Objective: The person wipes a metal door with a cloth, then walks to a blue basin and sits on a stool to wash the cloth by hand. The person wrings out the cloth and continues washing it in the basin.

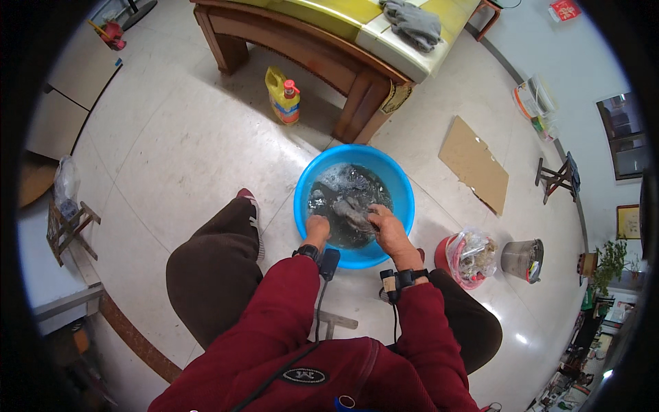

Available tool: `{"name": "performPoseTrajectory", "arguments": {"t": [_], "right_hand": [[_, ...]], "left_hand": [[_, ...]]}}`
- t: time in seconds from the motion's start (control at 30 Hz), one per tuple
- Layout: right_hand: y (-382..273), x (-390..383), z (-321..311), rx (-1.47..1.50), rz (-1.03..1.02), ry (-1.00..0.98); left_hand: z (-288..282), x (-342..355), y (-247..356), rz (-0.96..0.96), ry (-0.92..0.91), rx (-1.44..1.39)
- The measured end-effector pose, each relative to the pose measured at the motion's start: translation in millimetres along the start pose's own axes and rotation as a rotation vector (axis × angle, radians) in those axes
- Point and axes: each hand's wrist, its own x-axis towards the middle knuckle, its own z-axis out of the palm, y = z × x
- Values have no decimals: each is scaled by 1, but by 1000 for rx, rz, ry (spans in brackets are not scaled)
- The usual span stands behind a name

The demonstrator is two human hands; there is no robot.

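Note:
A round blue basin (398, 175) on the floor in front of me holds dark, murky water with white suds (334, 180) toward its far side. A wet grey cloth (353, 211) lies bunched at the water's surface. My right hand (388, 228) is closed on the cloth's right end. At the basin's near left, my left hand (318, 229) is curled into a fist low over the water; its fingertips are hidden, so what it grips cannot be made out. Other wet material, too dark to name, shows around the cloth.
Beyond the basin stands a wooden table (364, 103) with grey gloves (414, 25) on top. A yellow bottle with a red cap (283, 96) is beside it. Rightward are flat cardboard (475, 165), a red bin lined with plastic (467, 259) and a metal bucket (519, 259).

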Motion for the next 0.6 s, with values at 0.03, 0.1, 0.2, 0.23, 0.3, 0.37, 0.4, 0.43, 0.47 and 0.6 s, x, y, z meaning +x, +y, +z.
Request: {"name": "performPoseTrajectory", "arguments": {"t": [0.03, 0.1, 0.2, 0.23, 0.3, 0.37, 0.4, 0.43, 0.47, 0.6], "right_hand": [[13, -8, 11, 16, 96, -91], [43, -22, 32, -8, 346, -307], [78, -42, 62, -77, 533, -377], [86, -46, 72, -24, 513, -241], [93, -51, 94, -4, 570, -18], [90, -49, 122, -19, 694, 127], [86, -45, 138, -45, 730, 234], [78, -41, 155, 1, 862, 156], [73, -37, 164, 81, 801, 172], [46, -11, 164, 366, 630, 184]], "left_hand": [[0, -4, 2, -31, -6, -34], [-1, -10, 7, -63, -12, -58], [2, -14, 10, -105, -17, -37], [3, -15, 11, -123, -14, 1], [9, -19, 11, -175, 8, 22], [16, -24, 14, -240, 50, -36], [18, -26, 15, -249, 12, -38], [21, -28, 17, -272, -36, -57], [22, -29, 20, -302, -76, -86], [22, -13, 33, -336, -194, -248]]}}
